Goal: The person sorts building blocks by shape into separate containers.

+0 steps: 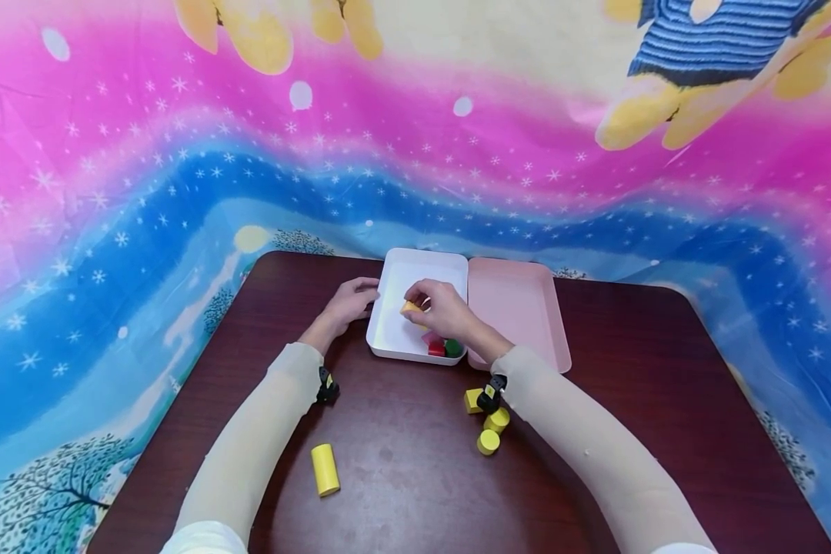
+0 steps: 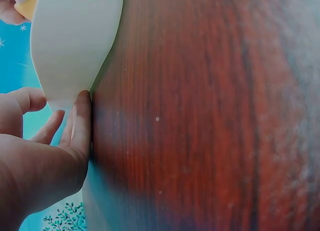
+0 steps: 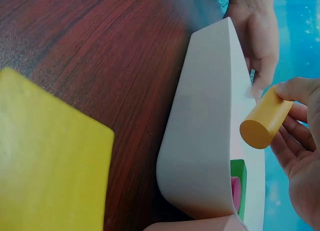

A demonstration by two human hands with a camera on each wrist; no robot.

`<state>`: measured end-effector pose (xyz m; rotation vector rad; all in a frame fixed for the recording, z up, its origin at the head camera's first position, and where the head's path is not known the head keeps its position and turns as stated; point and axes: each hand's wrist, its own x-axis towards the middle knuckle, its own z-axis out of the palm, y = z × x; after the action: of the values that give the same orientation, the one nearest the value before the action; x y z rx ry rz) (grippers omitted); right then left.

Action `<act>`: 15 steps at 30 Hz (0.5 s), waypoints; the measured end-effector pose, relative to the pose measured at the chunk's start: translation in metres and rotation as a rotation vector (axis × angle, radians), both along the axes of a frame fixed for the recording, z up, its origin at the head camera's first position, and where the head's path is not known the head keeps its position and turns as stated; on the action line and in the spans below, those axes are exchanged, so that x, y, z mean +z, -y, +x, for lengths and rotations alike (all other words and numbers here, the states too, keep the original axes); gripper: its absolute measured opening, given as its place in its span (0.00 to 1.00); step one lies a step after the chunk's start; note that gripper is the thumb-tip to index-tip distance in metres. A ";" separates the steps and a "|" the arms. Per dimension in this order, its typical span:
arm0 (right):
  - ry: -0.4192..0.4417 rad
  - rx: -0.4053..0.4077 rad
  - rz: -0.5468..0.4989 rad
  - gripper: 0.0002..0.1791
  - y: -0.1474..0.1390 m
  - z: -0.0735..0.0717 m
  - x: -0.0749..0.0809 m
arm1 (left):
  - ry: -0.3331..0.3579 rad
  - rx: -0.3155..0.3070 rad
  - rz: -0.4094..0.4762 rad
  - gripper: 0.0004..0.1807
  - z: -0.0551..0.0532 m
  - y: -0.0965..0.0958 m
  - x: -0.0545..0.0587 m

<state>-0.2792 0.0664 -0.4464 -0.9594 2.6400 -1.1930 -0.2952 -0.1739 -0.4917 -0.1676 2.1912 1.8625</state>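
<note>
My right hand (image 1: 445, 309) pinches an orange cylinder block (image 3: 265, 118) between thumb and fingers, above the white tray (image 1: 393, 327). In the right wrist view the cylinder is tilted, with its round end toward the camera. Below that hand, a red block (image 1: 435, 349), a green block (image 1: 453, 348) and a pink block (image 1: 429, 337) lie in the tray's near right corner. At the tray's left side, my left hand (image 1: 348, 304) touches the outer wall with extended fingers (image 2: 84, 116).
A pink tray (image 1: 515, 300) stands against the white tray's right side. Near my right forearm are a yellow rectangular block (image 1: 473, 401) and two short yellow cylinders (image 1: 488, 442). A longer yellow cylinder (image 1: 325, 469) lies at the near left of the brown table (image 1: 402, 492).
</note>
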 end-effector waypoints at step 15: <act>0.003 0.025 0.062 0.14 0.001 0.001 0.000 | -0.013 0.006 0.000 0.26 0.001 -0.001 0.000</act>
<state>-0.2782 0.0651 -0.4466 -0.9761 2.6383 -1.0991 -0.2940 -0.1730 -0.4919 -0.1626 2.2019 1.8721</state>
